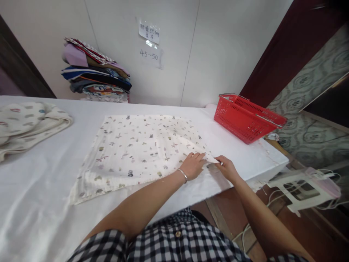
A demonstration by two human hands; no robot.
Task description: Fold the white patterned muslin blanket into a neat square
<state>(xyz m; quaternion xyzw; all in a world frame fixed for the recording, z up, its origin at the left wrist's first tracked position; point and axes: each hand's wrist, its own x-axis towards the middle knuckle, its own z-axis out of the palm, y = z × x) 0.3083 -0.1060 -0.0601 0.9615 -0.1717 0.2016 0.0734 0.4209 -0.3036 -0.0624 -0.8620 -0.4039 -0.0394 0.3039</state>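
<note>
A thin off-white cloth (141, 145) with a small scattered print of plants and animals lies spread on the white-covered table. My left hand (192, 166), with a bracelet at the wrist, is closed at its near edge towards the right, back of the hand up; the fingertips are partly hidden. Just to the right, my right hand (227, 169) pinches the near right corner between thumb and fingers, drawing that part taut and slightly raised. Soft creases run from the hands into the cloth, and its near left corner lies flat.
A red plastic basket (245, 118) stands at the table's right end. Folded fabrics (96, 71) are stacked against the wall, and a bunched printed cloth (29, 123) lies at far left. Beyond the table's right edge is a white frame (308, 189) with cables.
</note>
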